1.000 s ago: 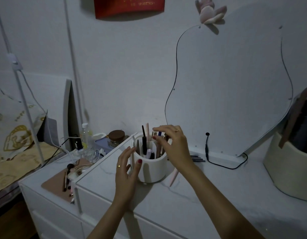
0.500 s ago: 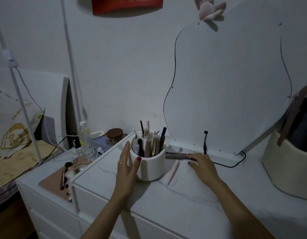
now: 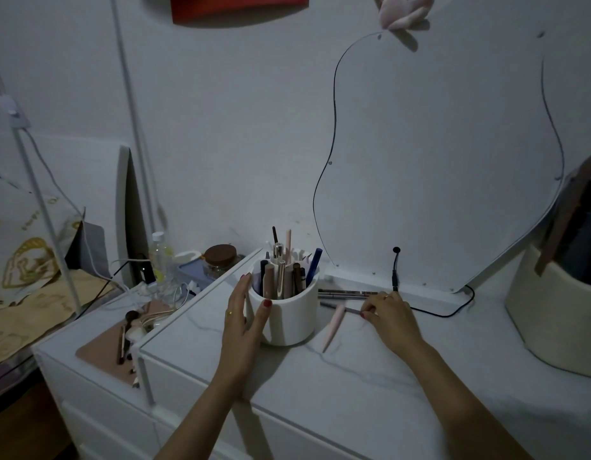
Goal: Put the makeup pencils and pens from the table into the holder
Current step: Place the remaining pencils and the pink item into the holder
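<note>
A white round holder (image 3: 289, 318) stands on the white table (image 3: 370, 376) with several pencils and pens upright in it. My left hand (image 3: 242, 322) rests flat against the holder's left side, fingers apart. To the right of the holder my right hand (image 3: 388, 313) pinches a thin grey pencil (image 3: 338, 307) that lies on the table. A pale pink pen (image 3: 333, 325) lies just in front of it, beside the holder. A few more dark pencils (image 3: 343, 293) lie side by side behind, at the foot of the mirror.
A pear-shaped mirror (image 3: 436, 161) leans on the wall behind, with a black cable (image 3: 395, 270) at its base. A cream basket (image 3: 552, 313) stands at the right. A lower cabinet at the left carries brushes (image 3: 124, 340), a bottle (image 3: 159, 257) and a jar (image 3: 221, 260).
My right hand left the top of the holder, went down to the pencils on the table to the right, and has closed its fingers on a grey one. The left hand stayed on the holder.
</note>
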